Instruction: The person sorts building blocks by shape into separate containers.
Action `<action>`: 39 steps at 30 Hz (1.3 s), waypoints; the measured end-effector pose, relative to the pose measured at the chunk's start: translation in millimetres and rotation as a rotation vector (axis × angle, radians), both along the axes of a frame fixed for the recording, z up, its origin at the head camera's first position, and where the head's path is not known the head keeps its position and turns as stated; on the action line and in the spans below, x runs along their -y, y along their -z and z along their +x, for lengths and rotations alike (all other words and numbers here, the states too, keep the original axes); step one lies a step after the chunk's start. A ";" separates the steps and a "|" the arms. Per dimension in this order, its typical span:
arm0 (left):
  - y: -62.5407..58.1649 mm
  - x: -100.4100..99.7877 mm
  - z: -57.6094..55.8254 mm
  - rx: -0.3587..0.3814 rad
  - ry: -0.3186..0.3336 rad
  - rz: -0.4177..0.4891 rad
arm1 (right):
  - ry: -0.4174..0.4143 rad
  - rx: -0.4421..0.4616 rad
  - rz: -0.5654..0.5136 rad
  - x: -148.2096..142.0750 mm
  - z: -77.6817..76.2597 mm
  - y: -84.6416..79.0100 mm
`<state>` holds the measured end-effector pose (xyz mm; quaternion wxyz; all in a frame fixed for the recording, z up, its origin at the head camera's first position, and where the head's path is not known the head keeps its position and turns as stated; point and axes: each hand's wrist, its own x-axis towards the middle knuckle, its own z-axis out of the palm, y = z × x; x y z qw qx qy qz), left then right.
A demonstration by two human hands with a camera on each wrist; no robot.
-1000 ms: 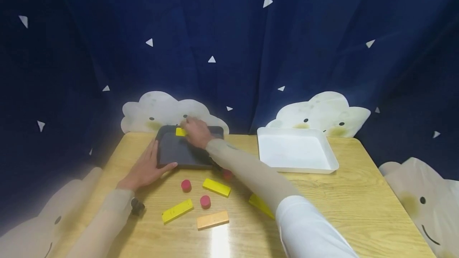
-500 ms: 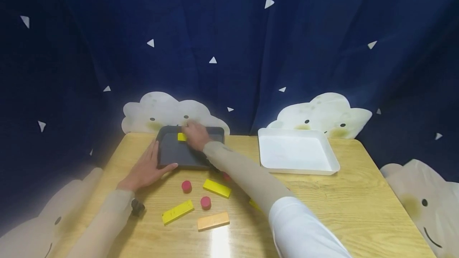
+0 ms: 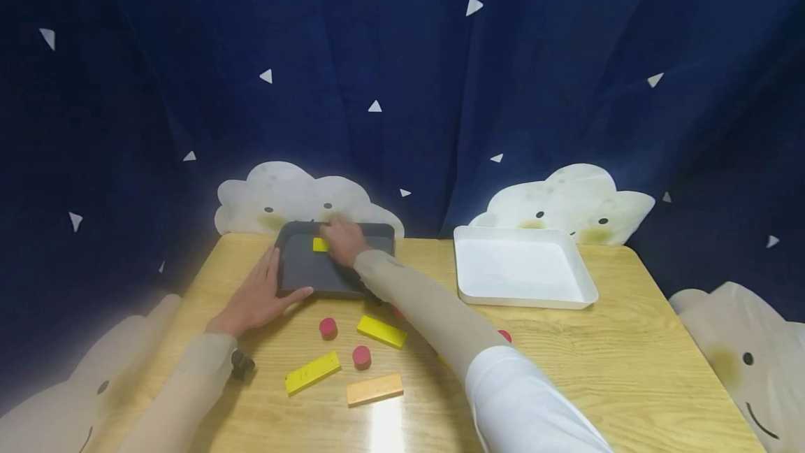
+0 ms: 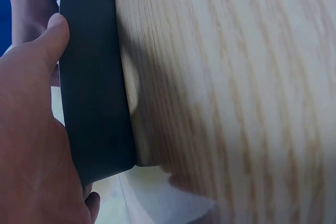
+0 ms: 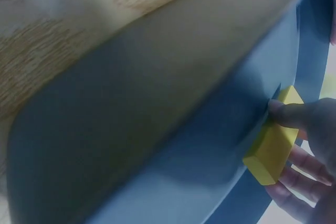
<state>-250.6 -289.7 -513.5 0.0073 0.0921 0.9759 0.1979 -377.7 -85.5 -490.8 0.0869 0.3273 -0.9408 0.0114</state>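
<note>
My right hand [image 3: 344, 240] pinches a yellow rectangular block [image 3: 320, 245] over the back part of the dark grey tray [image 3: 308, 275]. In the right wrist view, the thumb lies on one side of the yellow block [image 5: 273, 145] and fingers are on the other; whether it touches the tray floor I cannot tell. At the tray's near left corner rests my left hand [image 3: 253, 299], fingers straight along the left wall and thumb spread along the front. The left wrist view shows that thumb against the rim of the tray [image 4: 94, 77].
In front of the tray lie yellow blocks [image 3: 381, 332], an orange block [image 3: 374, 389] and red cylinders [image 3: 361, 357]; my right forearm partly hides some. A white tray [image 3: 522, 268] stands at the back right of the wooden table [image 3: 604, 362]. A dark blue curtain [image 3: 402, 54] hangs behind.
My right hand has moved the yellow block slightly nearer, away from the tray's back wall. The right forearm has shifted left, uncovering a red cylinder. The left hand stays in place.
</note>
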 end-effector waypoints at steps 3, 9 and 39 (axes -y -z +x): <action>-1.0 -0.8 0.2 0.003 0.002 0.004 | 0.021 0.046 -0.005 0.8 0.4 0.2; -2.7 -1.7 0.6 -0.007 0.008 0.012 | 0.038 0.069 0.002 1.4 0.4 0.8; -7.2 -4.2 4.3 -0.035 0.015 0.018 | -0.042 -0.025 -0.021 -8.5 14.8 -21.4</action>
